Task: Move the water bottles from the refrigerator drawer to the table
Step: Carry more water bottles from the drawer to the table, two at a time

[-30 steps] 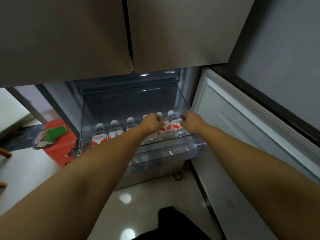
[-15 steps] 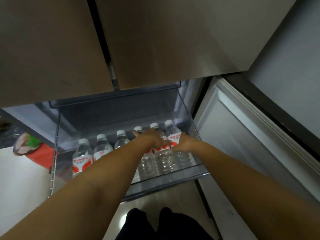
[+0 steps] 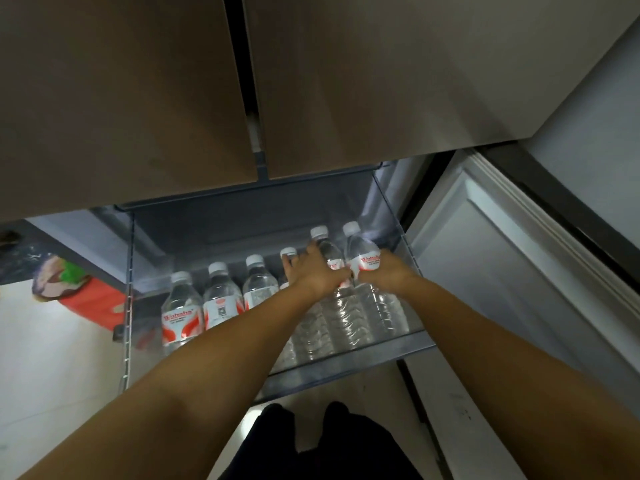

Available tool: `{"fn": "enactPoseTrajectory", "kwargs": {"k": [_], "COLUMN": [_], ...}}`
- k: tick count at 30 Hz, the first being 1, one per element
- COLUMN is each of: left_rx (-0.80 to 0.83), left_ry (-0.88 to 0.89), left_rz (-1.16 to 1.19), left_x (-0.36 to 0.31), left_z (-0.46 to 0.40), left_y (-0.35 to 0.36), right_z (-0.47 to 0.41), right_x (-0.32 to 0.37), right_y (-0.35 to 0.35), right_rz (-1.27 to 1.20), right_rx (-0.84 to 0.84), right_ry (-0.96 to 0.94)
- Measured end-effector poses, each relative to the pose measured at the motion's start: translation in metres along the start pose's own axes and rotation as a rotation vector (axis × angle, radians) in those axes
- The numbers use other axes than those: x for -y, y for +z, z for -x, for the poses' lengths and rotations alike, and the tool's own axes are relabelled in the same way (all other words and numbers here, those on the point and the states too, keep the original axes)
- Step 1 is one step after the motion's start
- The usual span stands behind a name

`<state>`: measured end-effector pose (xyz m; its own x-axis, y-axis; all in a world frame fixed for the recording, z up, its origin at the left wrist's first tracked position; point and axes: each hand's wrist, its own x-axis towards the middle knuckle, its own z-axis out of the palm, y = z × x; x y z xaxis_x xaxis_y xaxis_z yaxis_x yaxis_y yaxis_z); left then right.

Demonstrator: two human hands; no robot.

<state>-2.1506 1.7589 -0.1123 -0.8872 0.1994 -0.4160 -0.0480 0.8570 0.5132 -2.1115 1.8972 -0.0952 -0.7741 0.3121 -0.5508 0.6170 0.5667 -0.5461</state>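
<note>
A clear refrigerator drawer [image 3: 346,367] stands pulled out, holding a row of several water bottles with white caps and red-and-white labels. My left hand [image 3: 313,271] lies over the middle bottles, fingers spread across the second bottle from the right [image 3: 323,245] and its left neighbour [image 3: 288,252]; how firm the grip is stays unclear. My right hand [image 3: 386,273] wraps the rightmost bottle [image 3: 360,251] at its label. Three more bottles [image 3: 181,306] stand untouched at the left of the row.
Closed refrigerator doors [image 3: 346,81] hang above the drawer. An open lower door [image 3: 491,271] stands to the right. A red stool [image 3: 90,303] with a green item sits on the pale floor at left. My dark-clothed legs [image 3: 311,441] are below the drawer.
The view tilted down and closer to the drawer. Both hands went from the drawer's front rim onto the right-hand bottles, the right hand closing on the rightmost one.
</note>
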Motion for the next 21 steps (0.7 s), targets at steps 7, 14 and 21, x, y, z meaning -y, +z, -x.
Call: {"fn": "enactPoseTrajectory", "kwargs": {"k": [7,14,21], "left_rx": [0.033,0.073,0.213], "left_ry": [0.147,-0.114,-0.366], "left_rz": [0.600,1.154,1.416], "left_x": [0.016,0.017,0.013], "left_z": [0.023,0.029,0.044], "left_y": [-0.026,-0.068,-0.064], "right_z": [0.004,0.010,0.016], "right_x": [-0.005,0.015,0.038], "right_y": [-0.013,-0.016,-0.016], "right_rz": [-0.342,-0.862,-1.019], "right_rx": [0.072,0.231,0.295], "right_ry": [-0.145,0.057,0.136]}}
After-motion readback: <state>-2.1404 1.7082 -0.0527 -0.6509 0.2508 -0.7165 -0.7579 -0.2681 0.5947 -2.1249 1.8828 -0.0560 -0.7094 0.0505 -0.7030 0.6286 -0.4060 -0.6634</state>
